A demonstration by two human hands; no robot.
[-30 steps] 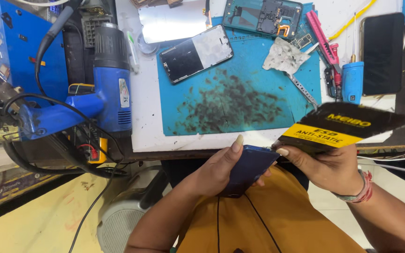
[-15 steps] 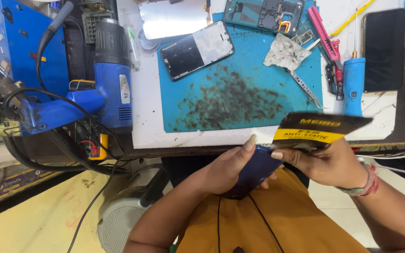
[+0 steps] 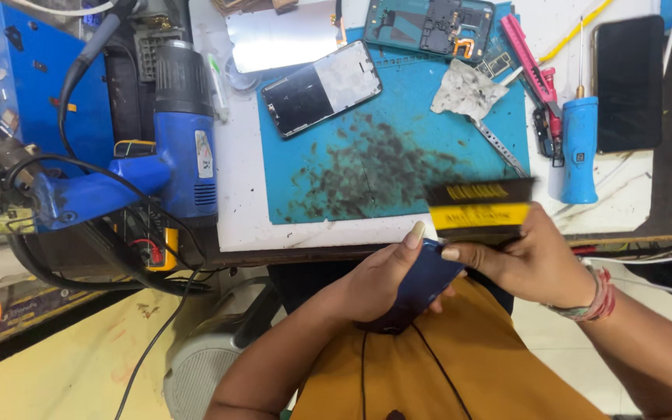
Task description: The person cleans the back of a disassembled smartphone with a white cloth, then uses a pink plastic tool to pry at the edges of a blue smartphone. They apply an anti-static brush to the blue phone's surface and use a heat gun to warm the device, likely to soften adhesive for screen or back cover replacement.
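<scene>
Since the earlier frames, the black-and-yellow packet (image 3: 480,208) has been tipped from a flat, face-up lie to a steeper, edge-on angle and now appears blurred, while the dark blue phone (image 3: 418,288) has been kept in much the same place above the lap.

The phone is held in the left hand (image 3: 383,281), whose grip is closed around its lower half, with the thumb laid along its upper edge. It is tilted, its top end pointing toward the desk (image 3: 235,225) edge. The packet is pinched in the right hand (image 3: 526,260), the fingers pressed together on its lower edge; the right forefinger tip is touching the phone's top corner. A red and white band is worn on the right wrist.

Both hands are held just in front of the desk edge, above an orange garment. On the desk, a blue mat (image 3: 383,155) smeared with dark residue is laid, and a phone frame with screen (image 3: 322,88) is lying on its upper left corner. A blue heat gun (image 3: 173,148) is seen to the left, a blue screwdriver (image 3: 579,148) to the right, and a black phone (image 3: 630,84) beyond it.
</scene>
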